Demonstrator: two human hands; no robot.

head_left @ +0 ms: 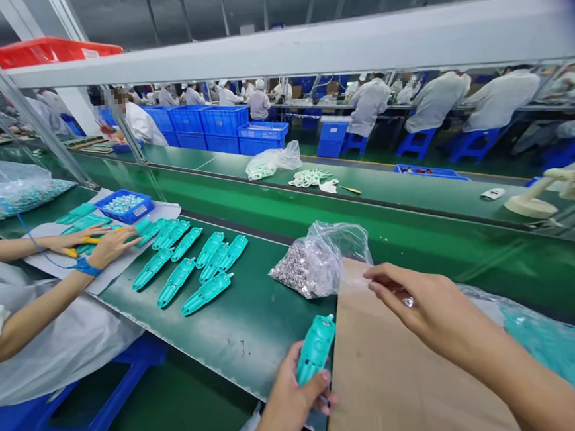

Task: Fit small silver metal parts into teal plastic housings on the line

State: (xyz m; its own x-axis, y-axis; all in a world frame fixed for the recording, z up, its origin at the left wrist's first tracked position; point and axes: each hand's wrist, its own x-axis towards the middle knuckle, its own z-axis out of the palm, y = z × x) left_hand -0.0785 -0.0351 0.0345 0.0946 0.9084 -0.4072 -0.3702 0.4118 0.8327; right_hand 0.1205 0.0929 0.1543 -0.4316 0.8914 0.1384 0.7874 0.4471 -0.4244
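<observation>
My left hand is closed around a teal plastic casing half, held tilted above the table edge with its far tip pointing up and away. My right hand hovers over a brown cardboard sheet, its fingers curled in. A small shiny metal part shows within those curled fingers. Just beyond my right fingertips lies a clear plastic bag full of small silvery metal pieces. To its left, several teal casing halves lie in loose rows on the green table.
At left, a co-worker's hands work over teal casings near a blue tray of small white parts. A bag of teal pieces lies at right. A raised ledge holds white-green parts and a fan. A white shelf beam crosses above.
</observation>
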